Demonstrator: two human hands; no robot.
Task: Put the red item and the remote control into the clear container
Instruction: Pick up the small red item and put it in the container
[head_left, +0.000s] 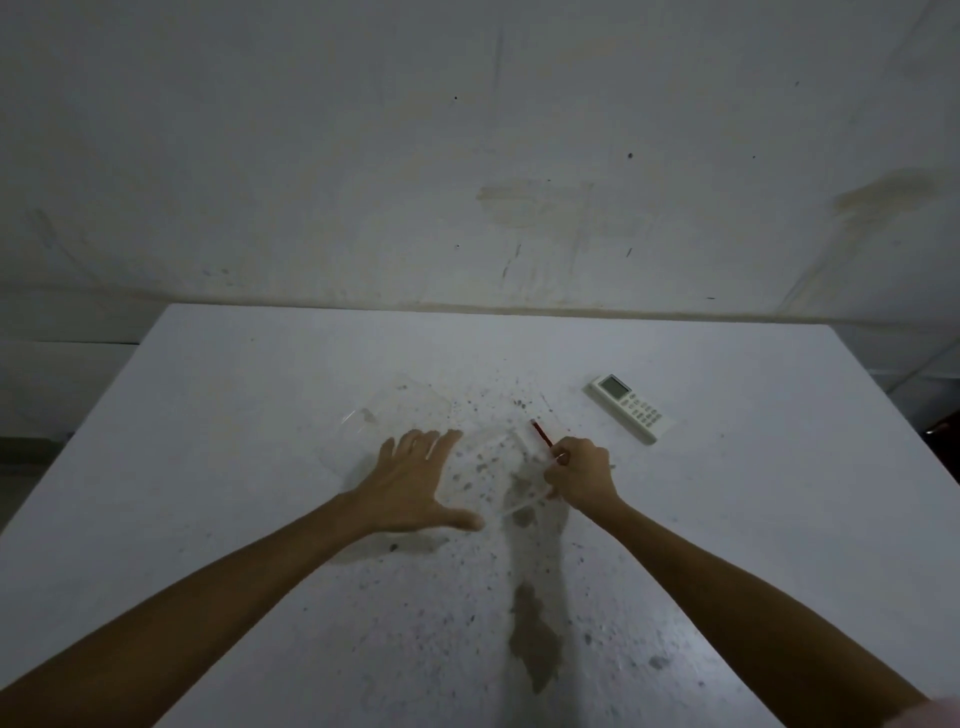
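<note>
Right hand (582, 475) pinching the red item (541, 434) over the clear container (415, 400), left hand (410, 483) splayed open; the hard-to-see rim risks a misplaced drop.

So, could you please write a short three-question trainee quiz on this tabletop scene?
1. True or false: the remote control is already inside the clear container.
2. Which hand holds the red item?
3. The left hand is: A) a closed fist, B) spread open, C) holding the remote.

Key: 1. False, it lies on the table. 2. The right hand. 3. B.
</note>
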